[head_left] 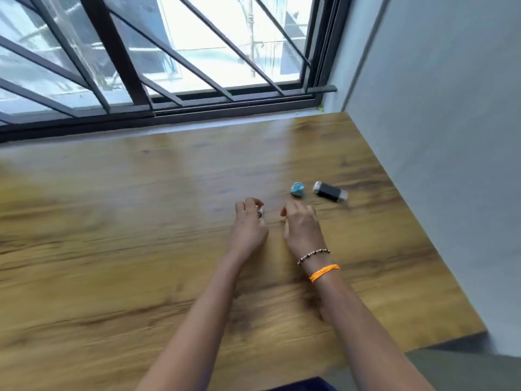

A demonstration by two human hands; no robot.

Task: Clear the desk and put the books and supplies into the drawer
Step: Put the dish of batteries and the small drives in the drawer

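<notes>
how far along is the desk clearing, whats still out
Mostly done: no books show on the desk. The left hand is closed around a small item; the right hand hovers with nothing in it. Still out: a blue crumpled scrap and a black stapler-like item. No drawer is in view.

Wooden desk [112, 221] with strong yellow-brown grain is filling most of the view, its glossy top reflecting daylight in pale streaks. Far edge is butting against a grey sill [197, 127] under a wide window [211, 46]. Dark metal frame with diagonal grille bars [118, 52] is running across the glass; bright, washed-out light is coming in from outside, details beyond are blurred. Plain light-grey wall [451, 122] is closing off the right side, meeting the desk's right edge and the window frame at the corner. Grey-green floor [465, 371] is showing at bottom right, past the desk's near right corner.
</notes>
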